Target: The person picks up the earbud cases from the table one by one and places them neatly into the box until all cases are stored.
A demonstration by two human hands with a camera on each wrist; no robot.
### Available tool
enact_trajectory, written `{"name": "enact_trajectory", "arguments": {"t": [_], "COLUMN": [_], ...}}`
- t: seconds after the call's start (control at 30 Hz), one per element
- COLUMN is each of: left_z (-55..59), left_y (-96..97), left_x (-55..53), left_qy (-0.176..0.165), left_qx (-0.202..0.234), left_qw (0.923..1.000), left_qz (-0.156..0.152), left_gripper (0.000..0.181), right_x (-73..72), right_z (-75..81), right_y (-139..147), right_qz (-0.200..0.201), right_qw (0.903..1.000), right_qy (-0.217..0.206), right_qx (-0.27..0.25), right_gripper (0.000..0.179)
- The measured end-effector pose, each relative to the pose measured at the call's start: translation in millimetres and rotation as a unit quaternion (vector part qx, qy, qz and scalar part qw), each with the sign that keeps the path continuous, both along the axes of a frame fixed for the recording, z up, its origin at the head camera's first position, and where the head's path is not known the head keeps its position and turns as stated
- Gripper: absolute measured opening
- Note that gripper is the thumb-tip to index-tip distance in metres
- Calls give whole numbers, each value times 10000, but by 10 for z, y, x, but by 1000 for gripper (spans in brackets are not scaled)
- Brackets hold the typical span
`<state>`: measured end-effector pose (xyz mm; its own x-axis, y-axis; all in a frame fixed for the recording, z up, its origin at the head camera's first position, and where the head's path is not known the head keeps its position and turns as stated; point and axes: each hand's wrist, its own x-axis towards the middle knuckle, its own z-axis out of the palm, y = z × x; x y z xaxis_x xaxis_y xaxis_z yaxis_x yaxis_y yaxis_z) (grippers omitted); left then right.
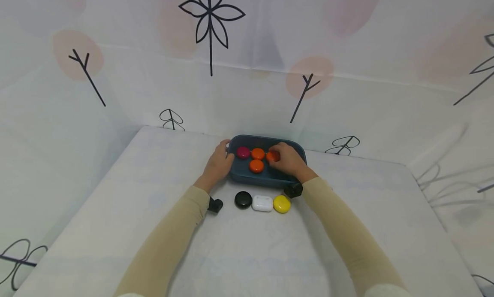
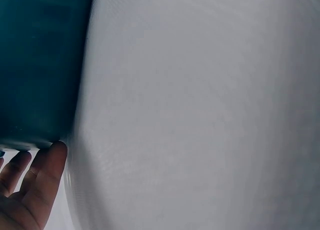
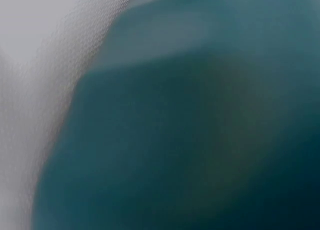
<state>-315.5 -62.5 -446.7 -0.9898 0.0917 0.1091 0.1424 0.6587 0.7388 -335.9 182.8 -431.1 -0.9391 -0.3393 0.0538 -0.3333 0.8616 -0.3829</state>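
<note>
A dark blue tray with raised walls stands at the back of the table. At its left end my left hand holds the wall, thumb at the rim and fingers outside; in the left wrist view the fingertips meet the tray's outer wall. My right hand reaches inside and pinches an orange round disc. Beside that disc lie another orange disc, an orange-red disc and a dark pink disc. The right wrist view shows only blurred blue tray and white cloth.
In front of the tray, a black round piece, a white rounded rectangular piece and a yellow round piece lie in a row on the white-covered table. A patterned cloth wall rises right behind the tray.
</note>
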Motion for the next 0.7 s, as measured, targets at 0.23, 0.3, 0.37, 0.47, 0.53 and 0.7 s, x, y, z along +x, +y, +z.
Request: {"name": "enact_trajectory", "arguments": {"t": [0.23,0.3,0.37,0.47,0.53,0.7], "left_z": [9,19,25,28,25,16], "left_y": [2,4,5,2,0,-7], "left_x": [-1,3,4,2,-1,-7], "left_qy": [30,27,21,18,8,8], "left_qx": [-45,-16,2,19,12,-13], "left_qw": [10000,10000,10000,10000,10000,10000], "left_qz": [-24,-24,-31,-20,-24,-57], "left_gripper": [51,51,51,51,51,52], "right_x": [23,40,59,92,118,199], "right_z": [28,39,50,64,76,114], "right_y": [-17,-28,-41,-56,-61,-48], "right_qz": [40,48,15,3,-10,26], "right_qw": [9999,9998,9998,9997,9995,9987], "right_qy": [64,86,107,164,232,438], "right_qx": [-118,-144,-160,-186,-197,-255], "right_gripper": [45,45,45,45,45,44]}}
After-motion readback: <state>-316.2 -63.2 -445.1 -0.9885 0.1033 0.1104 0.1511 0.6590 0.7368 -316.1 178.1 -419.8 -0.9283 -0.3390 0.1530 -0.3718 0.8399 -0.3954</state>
